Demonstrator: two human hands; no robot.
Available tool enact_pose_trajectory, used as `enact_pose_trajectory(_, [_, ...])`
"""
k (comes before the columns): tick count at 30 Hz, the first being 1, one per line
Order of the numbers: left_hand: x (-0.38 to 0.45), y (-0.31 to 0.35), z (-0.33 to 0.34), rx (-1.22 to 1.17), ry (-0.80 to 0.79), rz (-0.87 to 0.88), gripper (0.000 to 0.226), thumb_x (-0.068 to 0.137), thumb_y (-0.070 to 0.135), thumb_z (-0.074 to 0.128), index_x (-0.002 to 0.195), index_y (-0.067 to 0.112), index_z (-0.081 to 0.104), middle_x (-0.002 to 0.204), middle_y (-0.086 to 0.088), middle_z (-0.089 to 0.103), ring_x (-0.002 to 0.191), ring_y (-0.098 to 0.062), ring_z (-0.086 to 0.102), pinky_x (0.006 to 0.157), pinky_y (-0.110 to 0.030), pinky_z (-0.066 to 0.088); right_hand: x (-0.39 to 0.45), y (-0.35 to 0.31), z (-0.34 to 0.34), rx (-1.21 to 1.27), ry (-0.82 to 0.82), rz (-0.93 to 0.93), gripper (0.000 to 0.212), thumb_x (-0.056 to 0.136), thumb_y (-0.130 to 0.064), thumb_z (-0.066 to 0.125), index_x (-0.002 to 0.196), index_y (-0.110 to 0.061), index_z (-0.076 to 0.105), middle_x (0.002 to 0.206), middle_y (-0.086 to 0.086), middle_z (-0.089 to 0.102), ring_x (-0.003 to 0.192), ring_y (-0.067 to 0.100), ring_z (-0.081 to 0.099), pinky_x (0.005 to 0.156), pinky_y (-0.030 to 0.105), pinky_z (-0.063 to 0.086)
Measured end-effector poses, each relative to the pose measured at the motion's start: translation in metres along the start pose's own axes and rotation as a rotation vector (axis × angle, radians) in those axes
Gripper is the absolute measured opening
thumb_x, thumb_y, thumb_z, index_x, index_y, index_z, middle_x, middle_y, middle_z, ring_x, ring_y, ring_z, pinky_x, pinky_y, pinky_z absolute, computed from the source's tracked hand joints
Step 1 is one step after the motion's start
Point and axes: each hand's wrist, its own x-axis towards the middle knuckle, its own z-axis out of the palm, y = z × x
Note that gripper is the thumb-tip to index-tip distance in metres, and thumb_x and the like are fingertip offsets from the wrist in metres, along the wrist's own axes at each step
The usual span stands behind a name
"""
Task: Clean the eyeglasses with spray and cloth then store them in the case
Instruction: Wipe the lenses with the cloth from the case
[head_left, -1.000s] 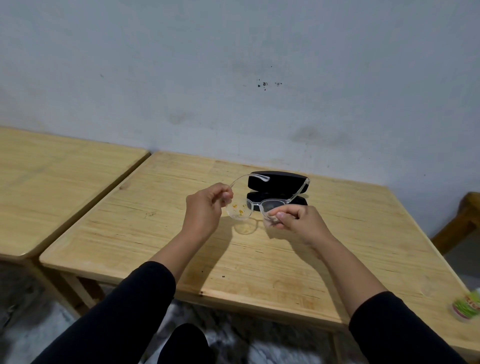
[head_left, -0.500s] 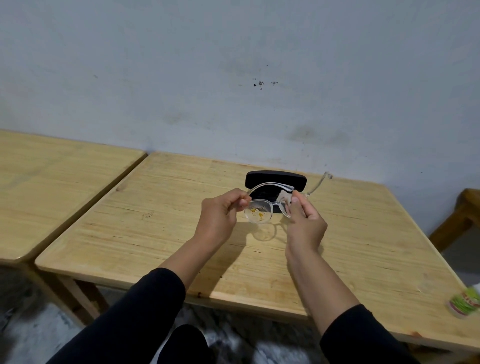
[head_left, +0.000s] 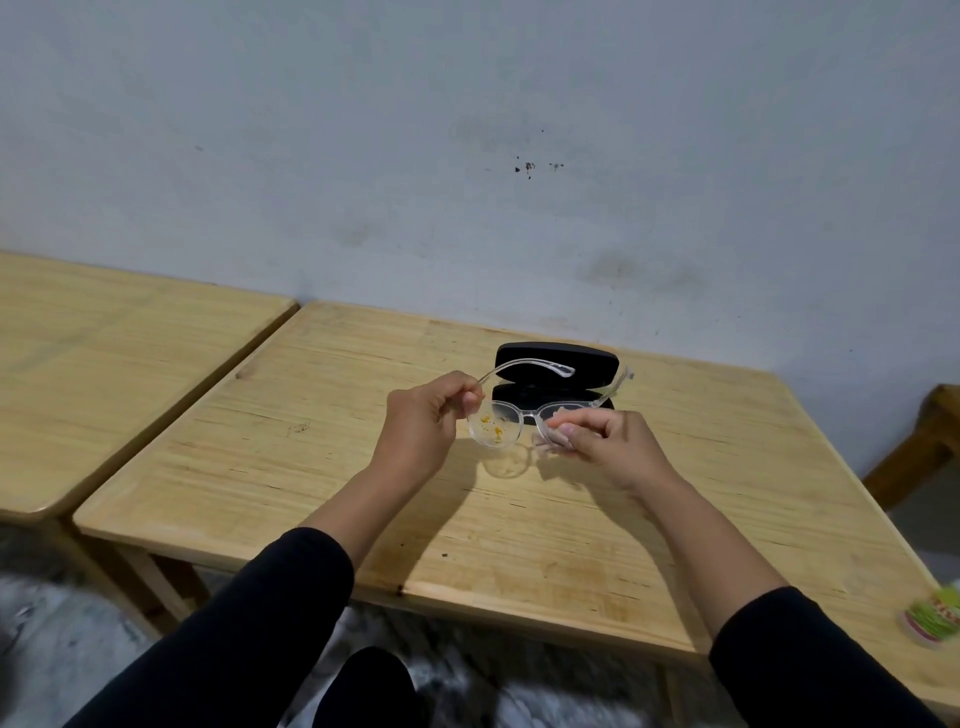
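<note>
Clear-framed eyeglasses (head_left: 524, 415) hang above the wooden table (head_left: 519, 519), arms unfolded and pointing away from me. Yellow specks dot the left lens. My left hand (head_left: 426, 421) pinches the frame at its left hinge. My right hand (head_left: 608, 441) pinches the right lens through a small pale cloth (head_left: 548, 441). Behind the glasses an open black case (head_left: 556, 358) lies on the table, lid raised toward the wall. A green-labelled bottle (head_left: 932, 618), partly cut off, lies at the table's right front corner.
A second wooden table (head_left: 104, 374) stands close on the left with a narrow gap between. A wooden chair or bench part (head_left: 935, 441) shows at the right edge. A grey wall rises behind the tables.
The glasses have turned back level, front facing me, and the arms swung away from me. My right hand moved from the bridge area out to the right lens.
</note>
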Motion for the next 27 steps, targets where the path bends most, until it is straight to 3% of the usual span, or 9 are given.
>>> enact_pose_trajectory(3, [0.003, 0.000, -0.005, -0.007, -0.004, 0.004, 0.032, 0.086, -0.011, 0.047, 0.077, 0.014, 0.065, 0.076, -0.013, 0.070, 0.081, -0.011, 0.068, 0.080, -0.012, 0.052, 0.001, -0.002, -0.009, -0.150, -0.141, -0.052, 0.020, 0.088, -0.001, 0.058, 0.085, -0.015, 0.073, 0.081, -0.001, 0.071, 0.066, -0.002, 0.066, 0.062, 0.008, 0.050])
enact_pose_trajectory(6, [0.003, 0.000, -0.007, -0.005, -0.013, 0.015, 0.038, 0.086, -0.013, 0.045, 0.076, 0.019, 0.062, 0.076, -0.012, 0.070, 0.084, -0.016, 0.070, 0.080, -0.014, 0.052, 0.003, -0.002, -0.013, -0.140, -0.120, -0.045, 0.024, 0.088, -0.001, 0.057, 0.082, -0.018, 0.072, 0.082, -0.006, 0.070, 0.069, -0.001, 0.067, 0.064, 0.007, 0.048])
enact_pose_trajectory(11, [0.002, -0.001, -0.009, -0.007, -0.016, 0.011, 0.040, 0.084, -0.015, 0.045, 0.076, 0.020, 0.061, 0.080, -0.013, 0.071, 0.083, -0.017, 0.069, 0.079, -0.011, 0.051, 0.000, 0.005, -0.001, 0.020, 0.206, -0.016, 0.019, 0.089, -0.005, 0.057, 0.088, -0.016, 0.073, 0.090, -0.005, 0.070, 0.068, -0.010, 0.063, 0.060, 0.004, 0.045])
enact_pose_trajectory(16, [-0.005, 0.003, 0.001, 0.004, -0.040, 0.051, 0.030, 0.085, -0.014, 0.047, 0.080, 0.010, 0.066, 0.079, -0.009, 0.071, 0.080, -0.007, 0.068, 0.077, -0.008, 0.050, -0.001, 0.013, 0.037, 0.356, 0.710, 0.076, 0.021, 0.088, -0.015, 0.059, 0.080, -0.031, 0.068, 0.095, 0.000, 0.073, 0.088, 0.013, 0.068, 0.082, 0.029, 0.054])
enact_pose_trajectory(18, [-0.008, 0.006, 0.008, -0.014, -0.059, 0.073, 0.027, 0.085, -0.013, 0.049, 0.082, 0.007, 0.067, 0.079, -0.003, 0.070, 0.079, 0.005, 0.065, 0.076, -0.006, 0.049, -0.002, 0.007, 0.045, 0.491, 0.817, 0.063, 0.017, 0.090, -0.013, 0.057, 0.090, -0.024, 0.070, 0.099, 0.001, 0.071, 0.087, 0.009, 0.068, 0.078, 0.019, 0.054])
enact_pose_trajectory(21, [-0.012, 0.008, 0.014, -0.022, -0.076, 0.075, 0.023, 0.086, -0.011, 0.050, 0.084, 0.004, 0.067, 0.079, 0.000, 0.068, 0.075, 0.016, 0.061, 0.071, -0.003, 0.047, -0.004, -0.004, 0.047, 0.471, 0.825, 0.012, 0.020, 0.091, -0.011, 0.056, 0.107, -0.009, 0.068, 0.087, -0.013, 0.064, 0.079, -0.004, 0.059, 0.065, 0.003, 0.046])
enact_pose_trajectory(23, [-0.011, 0.008, 0.014, -0.014, -0.064, 0.064, 0.022, 0.086, -0.010, 0.050, 0.084, 0.004, 0.067, 0.079, 0.002, 0.068, 0.074, 0.017, 0.061, 0.069, -0.003, 0.046, -0.004, -0.001, 0.046, 0.377, 0.777, 0.005, 0.020, 0.091, -0.012, 0.056, 0.106, -0.012, 0.070, 0.083, -0.019, 0.061, 0.082, -0.002, 0.059, 0.071, 0.006, 0.044])
enact_pose_trajectory(27, [-0.006, 0.006, 0.009, -0.004, -0.042, 0.075, 0.026, 0.084, -0.012, 0.050, 0.083, 0.006, 0.067, 0.079, -0.005, 0.071, 0.078, 0.002, 0.066, 0.074, -0.009, 0.051, -0.002, 0.007, 0.037, 0.241, 0.580, 0.047, 0.019, 0.089, -0.012, 0.058, 0.088, -0.025, 0.073, 0.090, -0.005, 0.072, 0.089, 0.012, 0.067, 0.077, 0.024, 0.051])
